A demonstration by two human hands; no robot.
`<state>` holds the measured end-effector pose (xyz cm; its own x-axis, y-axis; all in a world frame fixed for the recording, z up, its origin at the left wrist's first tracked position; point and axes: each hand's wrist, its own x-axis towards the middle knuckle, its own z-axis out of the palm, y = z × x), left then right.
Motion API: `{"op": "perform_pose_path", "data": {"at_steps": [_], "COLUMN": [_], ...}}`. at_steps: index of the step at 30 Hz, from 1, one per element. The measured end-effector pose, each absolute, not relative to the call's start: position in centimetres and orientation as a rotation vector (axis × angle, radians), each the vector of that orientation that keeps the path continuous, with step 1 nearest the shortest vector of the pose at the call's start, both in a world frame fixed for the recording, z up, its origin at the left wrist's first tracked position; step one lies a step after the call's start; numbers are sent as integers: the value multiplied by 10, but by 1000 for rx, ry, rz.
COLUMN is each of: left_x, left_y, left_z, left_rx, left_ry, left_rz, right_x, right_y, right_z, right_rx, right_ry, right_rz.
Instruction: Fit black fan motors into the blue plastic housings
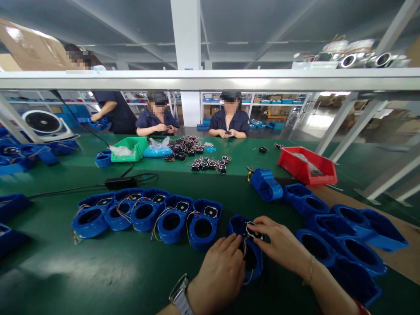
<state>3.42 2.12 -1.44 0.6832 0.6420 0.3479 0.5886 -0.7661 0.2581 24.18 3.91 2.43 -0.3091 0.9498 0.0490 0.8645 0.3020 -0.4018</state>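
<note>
A blue plastic housing [257, 262] with a round opening lies on the green table in front of me. In its upper recess sits a small black motor [252, 229] with a metal-rimmed face and thin wires. Thumb and fingers of my right hand [278, 243] grip this motor from the right. Against the housing's left side rests my left hand [221, 267], its fingers together, their tips near the wires; the palm covers part of the housing. To the left, several similar housings [201, 234] stand in a row, each with a motor and trailing wires.
More blue housings [315, 245] crowd the right side. A red bin [306, 170], a green bin [139, 146] and a group of loose motors [210, 164] stand farther back. A black power adapter [120, 183] trails cables. Two co-workers [229, 120] sit across; another person stands left.
</note>
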Motion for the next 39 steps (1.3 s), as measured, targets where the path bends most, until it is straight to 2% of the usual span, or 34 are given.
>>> {"op": "perform_pose_path", "data": {"at_steps": [11, 19, 25, 31, 35, 39], "left_x": [29, 19, 41, 16, -23, -72], "left_y": [20, 23, 13, 19, 24, 30], "left_z": [-6, 32, 21, 12, 7, 4], "left_rx": [2736, 2604, 2650, 2733, 2829, 2837], "left_ry": [916, 1002, 878, 829, 765, 1181], "left_rz": [600, 556, 291, 35, 229, 463], "right_x": [235, 228, 219, 208, 207, 206], "right_y": [19, 9, 9, 12, 27, 39], "right_z": [12, -7, -3, -3, -11, -19], "right_rx": [-1762, -1772, -1771, -1747, -1748, -1752], "right_ry": [-2514, -2348, -2314, -2294, -2257, -2188], "right_rz": [106, 86, 216, 285, 267, 267]}}
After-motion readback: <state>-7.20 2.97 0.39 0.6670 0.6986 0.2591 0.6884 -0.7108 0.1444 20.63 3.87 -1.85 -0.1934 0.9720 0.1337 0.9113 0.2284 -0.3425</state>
